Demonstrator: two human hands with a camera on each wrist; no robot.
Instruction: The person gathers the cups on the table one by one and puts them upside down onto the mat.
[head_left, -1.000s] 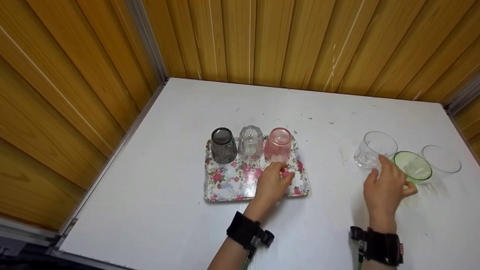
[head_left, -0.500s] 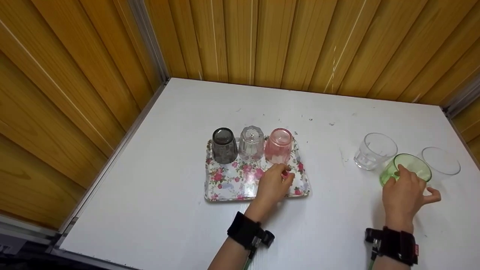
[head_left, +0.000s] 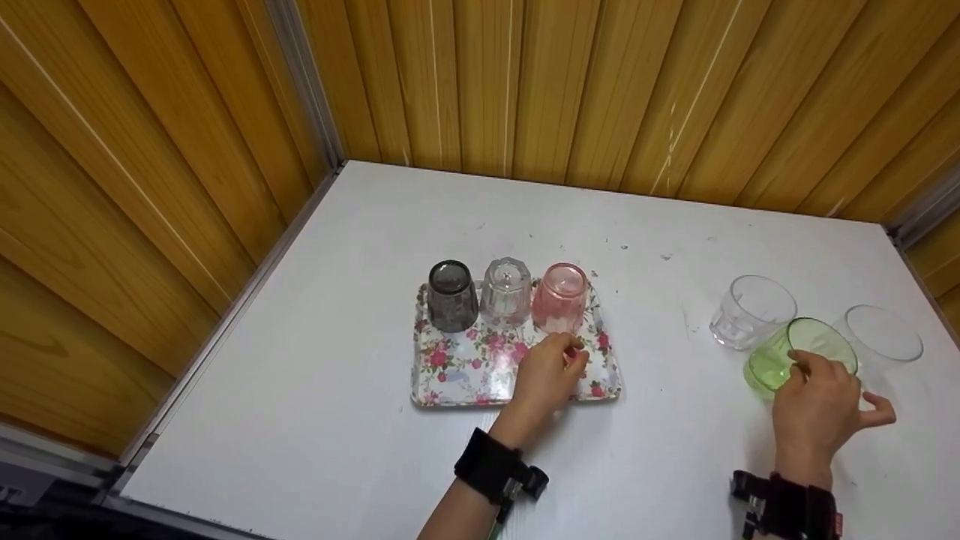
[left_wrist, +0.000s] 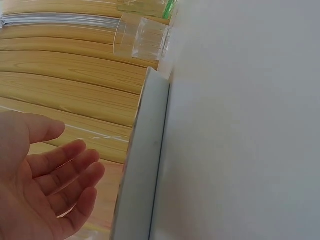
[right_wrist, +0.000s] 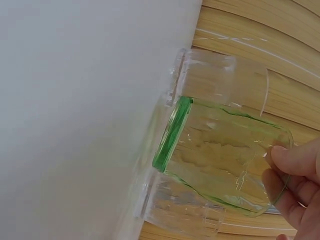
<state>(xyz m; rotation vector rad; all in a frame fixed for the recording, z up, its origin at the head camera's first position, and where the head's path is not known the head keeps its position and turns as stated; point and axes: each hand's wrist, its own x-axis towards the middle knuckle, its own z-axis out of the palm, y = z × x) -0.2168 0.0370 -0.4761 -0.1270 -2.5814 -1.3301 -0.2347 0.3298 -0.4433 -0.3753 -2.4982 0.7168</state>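
Observation:
My right hand [head_left: 817, 405] pinches the rim of a green glass [right_wrist: 225, 155], thumb on one side and fingers on the other. The glass stands mouth up, leaning slightly. Close behind it are a clear glass [head_left: 752, 313] to the left and another clear glass [head_left: 885, 337] to the right. My left hand [head_left: 547, 371] hovers over the front right of a flowered tray [head_left: 457, 386], fingers loosely curled and holding nothing. Along the tray's back, upside down in a row, are a dark grey glass [head_left: 452, 301], a clear faceted glass [head_left: 505, 296] and a pink glass [head_left: 560, 300].
All of this is on a white table [head_left: 300, 360]. Wood-patterned panels [head_left: 540, 90] rise along its back and left sides. A metal post [head_left: 304, 82] marks the corner. Black straps with small cameras sit on both wrists.
My right hand has moved right from between the glasses and taken the green glass by its rim. That glass has shifted slightly toward me and tilted. The left hand has stayed over the tray.

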